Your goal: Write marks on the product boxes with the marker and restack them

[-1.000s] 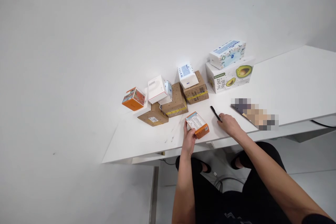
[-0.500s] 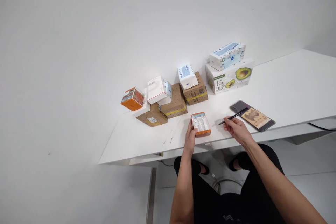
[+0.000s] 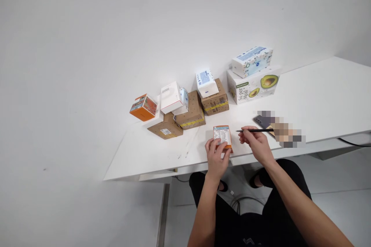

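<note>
At the near edge of the white table (image 3: 319,96), the left hand (image 3: 216,157) grips a small orange-edged box (image 3: 222,136), fingers closed around its near end; the printed white face with fine text points upward. The box sits on or just above the tabletop; contact cannot be confirmed. Just right of it, the right hand (image 3: 255,143) pinches a thin black pen (image 3: 254,130) between thumb and fingers. The pen lies roughly level, its tip pointing left toward the box, tip and box apart. A dark phone (image 3: 261,120) lies flat on the table directly right of and behind the pen; most of its screen is blurred out.

Farther back, a row of packages stands along the wall. From left: an orange box (image 3: 143,107) resting tilted, a white box with a red edge (image 3: 169,97) atop a flat brown carton (image 3: 165,128), a second brown carton with yellow tape (image 3: 193,112), and a third brown carton (image 3: 216,100) carrying a small white-and-blue pack (image 3: 206,82). At the right end, a white carton printed with avocados (image 3: 255,84) supports a white-and-blue tissue pack (image 3: 251,61). Both forearms are bare. Beneath the table edge, dark clothing covers the person's lap.
</note>
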`<state>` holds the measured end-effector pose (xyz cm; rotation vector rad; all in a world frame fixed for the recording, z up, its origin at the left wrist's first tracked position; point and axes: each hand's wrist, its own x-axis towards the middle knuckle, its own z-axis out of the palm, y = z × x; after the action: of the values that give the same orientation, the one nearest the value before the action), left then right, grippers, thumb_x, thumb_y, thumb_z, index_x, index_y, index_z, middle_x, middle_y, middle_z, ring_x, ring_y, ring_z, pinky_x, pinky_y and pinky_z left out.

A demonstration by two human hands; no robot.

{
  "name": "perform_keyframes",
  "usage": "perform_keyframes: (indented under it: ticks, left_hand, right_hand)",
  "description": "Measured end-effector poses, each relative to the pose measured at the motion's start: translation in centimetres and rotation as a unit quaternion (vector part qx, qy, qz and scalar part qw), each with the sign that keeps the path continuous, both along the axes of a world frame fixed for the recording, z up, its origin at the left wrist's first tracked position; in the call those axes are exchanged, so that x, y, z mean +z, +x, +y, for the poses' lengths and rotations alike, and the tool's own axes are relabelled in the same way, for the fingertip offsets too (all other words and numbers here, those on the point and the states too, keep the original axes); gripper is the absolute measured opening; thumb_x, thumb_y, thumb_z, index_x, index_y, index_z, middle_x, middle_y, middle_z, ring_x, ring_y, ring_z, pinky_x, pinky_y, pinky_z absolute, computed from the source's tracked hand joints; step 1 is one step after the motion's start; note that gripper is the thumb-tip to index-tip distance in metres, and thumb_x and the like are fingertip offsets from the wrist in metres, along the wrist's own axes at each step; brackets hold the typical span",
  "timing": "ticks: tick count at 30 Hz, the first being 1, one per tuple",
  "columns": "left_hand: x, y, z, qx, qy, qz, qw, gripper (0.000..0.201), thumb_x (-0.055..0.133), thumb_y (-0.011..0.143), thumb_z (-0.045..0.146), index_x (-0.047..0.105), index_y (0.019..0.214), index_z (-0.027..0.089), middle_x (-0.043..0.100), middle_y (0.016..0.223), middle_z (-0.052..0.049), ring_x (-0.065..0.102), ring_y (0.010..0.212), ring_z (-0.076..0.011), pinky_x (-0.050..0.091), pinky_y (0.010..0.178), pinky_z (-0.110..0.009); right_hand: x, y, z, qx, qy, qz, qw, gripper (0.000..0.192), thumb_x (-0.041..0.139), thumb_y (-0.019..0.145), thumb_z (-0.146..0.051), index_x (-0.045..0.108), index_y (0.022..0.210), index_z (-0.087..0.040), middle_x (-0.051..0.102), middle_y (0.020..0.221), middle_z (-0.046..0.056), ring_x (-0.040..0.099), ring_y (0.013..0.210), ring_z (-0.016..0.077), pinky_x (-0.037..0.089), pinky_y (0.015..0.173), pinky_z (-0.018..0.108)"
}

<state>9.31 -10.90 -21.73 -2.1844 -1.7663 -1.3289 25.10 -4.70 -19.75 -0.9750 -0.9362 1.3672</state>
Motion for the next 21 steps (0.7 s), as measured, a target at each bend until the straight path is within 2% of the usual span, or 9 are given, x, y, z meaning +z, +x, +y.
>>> perform_keyframes:
  ticks: [4, 9, 12, 21]
  left_hand:
    - [-0.3, 1.6, 0.6, 0.049, 0.009, 0.028, 0.998, 0.017, 0.062, 0.084, 0.022, 0.068, 0.101, 0.022, 0.06, 0.107, -0.011, 0.049, 0.105, -0.0264, 0.044, 0.092, -0.046]
    - [-1.0, 2.7, 0.8, 0.071, 0.042, 0.015, 0.996, 0.017, 0.061, 0.085, 0.023, 0.067, 0.1, 0.02, 0.062, 0.104, -0.012, 0.051, 0.102, -0.0254, 0.043, 0.09, -0.045]
    - [-1.2, 2.7, 0.8, 0.066, 0.045, 0.016, 0.997, 0.018, 0.06, 0.086, 0.023, 0.066, 0.102, 0.02, 0.063, 0.106, -0.012, 0.052, 0.103, -0.0252, 0.043, 0.091, -0.045]
    - [-0.6, 2.8, 0.8, 0.06, 0.04, 0.029, 0.997, 0.018, 0.055, 0.089, 0.022, 0.066, 0.103, 0.021, 0.065, 0.103, -0.011, 0.057, 0.102, -0.0237, 0.043, 0.092, -0.045]
  right_hand:
    - [0.2, -1.4, -0.6, 0.006, 0.036, -0.088, 0.995, 0.032, 0.059, 0.081, -0.052, 0.051, 0.085, -0.021, 0.059, 0.063, -0.002, 0.051, 0.049, 0.0119, 0.044, 0.047, 0.025]
    - [0.2, -2.4, -1.0, -0.012, 0.089, -0.243, 0.966, 0.03, 0.049, 0.086, -0.052, 0.051, 0.082, -0.022, 0.058, 0.06, -0.001, 0.054, 0.051, 0.0149, 0.045, 0.05, 0.026]
    - [0.0, -2.6, -0.9, -0.021, 0.108, -0.278, 0.954, 0.03, 0.046, 0.088, -0.051, 0.05, 0.083, -0.022, 0.057, 0.059, -0.001, 0.053, 0.048, 0.0151, 0.044, 0.049, 0.027]
    - [0.2, -2.6, -0.1, 0.01, 0.133, -0.342, 0.93, 0.033, 0.042, 0.089, -0.052, 0.052, 0.083, -0.021, 0.056, 0.056, -0.001, 0.053, 0.046, 0.0155, 0.042, 0.047, 0.027]
